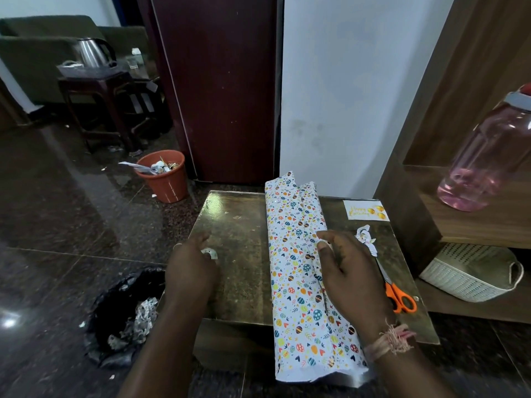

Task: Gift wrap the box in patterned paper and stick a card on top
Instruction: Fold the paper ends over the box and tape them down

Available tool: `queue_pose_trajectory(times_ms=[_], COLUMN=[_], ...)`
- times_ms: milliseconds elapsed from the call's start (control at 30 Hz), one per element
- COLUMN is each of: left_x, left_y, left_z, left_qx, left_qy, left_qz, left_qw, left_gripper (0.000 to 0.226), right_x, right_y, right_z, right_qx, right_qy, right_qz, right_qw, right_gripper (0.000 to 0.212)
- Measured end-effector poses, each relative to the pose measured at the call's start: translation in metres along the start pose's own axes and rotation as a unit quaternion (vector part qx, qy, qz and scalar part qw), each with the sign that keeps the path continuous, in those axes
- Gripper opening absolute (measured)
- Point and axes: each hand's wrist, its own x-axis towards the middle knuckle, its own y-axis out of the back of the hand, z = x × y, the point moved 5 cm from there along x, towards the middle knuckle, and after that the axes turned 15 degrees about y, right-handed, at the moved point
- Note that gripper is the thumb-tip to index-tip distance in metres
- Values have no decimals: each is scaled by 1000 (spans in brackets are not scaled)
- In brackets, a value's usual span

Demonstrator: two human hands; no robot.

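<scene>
- Head view, one camera, looking down on a low brown table [235, 254].
- One long box wrapped in patterned paper [298, 271]: it lies lengthwise from the table's far edge to past the near edge, right of centre. The paper is white with coloured eggs and hearts; both paper ends are open and ragged, and a seam runs along the top.
- Your right hand [349, 278] rests on the right side of the box about midway along, fingers loosely spread and the thumb lying against the seam. It presses the paper rather than gripping it.
- Your left hand [191, 268] is over the bare table left of the box, apart from it, fingers curled round one small whitish piece, maybe tape [209, 253]; you cannot tell for certain.
- One card [365, 210] with gold balloons, flat at the far right corner.
- One pair of orange-handled scissors [398, 294] along the right edge, just beside your right hand.
- One crumpled paper scrap [365, 239] between card and scissors.
- Off the table, count two bins on the floor: one orange bin [165, 176] beyond the far left corner and one black-lined bin [126, 320] by the near left corner.
- One pink bottle [488, 156] on the shelf at right; one white basket [471, 271] below it.
</scene>
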Motion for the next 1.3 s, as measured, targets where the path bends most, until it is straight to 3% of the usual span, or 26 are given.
queue_pose_trajectory(times_ms=[167, 300, 433, 567, 833, 1100, 1300], left_x=[-9, -33, -61, -69, -70, -74, -82], left_y=[-1, -28, -47, -57, -60, -59, -60], left_z=[16, 40, 57, 63, 66, 67, 69], left_qx=[-74, -216, -250, -265, -264, -311, -295], left_qy=[-55, -79, -129, -130, -124, -97, -107], left_qz=[-6, -159, -215, -234, -245, -334, -366], left_qw=[996, 960, 935, 926, 925, 885, 876], left_gripper=[52, 59, 56, 53, 44, 42, 38], right_x=[1, 1, 1, 5, 8, 8, 8], right_y=[3, -2, -6, -4, 6, 9, 9], right_z=[-10, -24, -30, -22, -23, -24, -24], right_qx=[9, 71, 83, 83, 108, 197, 250], right_qy=[9, 11, 28, 27, 13, -52, -89], right_qz=[8, -2, 3, 11, 30, 34, 24], right_qw=[1000, 997, 996, 996, 994, 979, 964], right_gripper=[19, 21, 27, 30, 16, 13, 14])
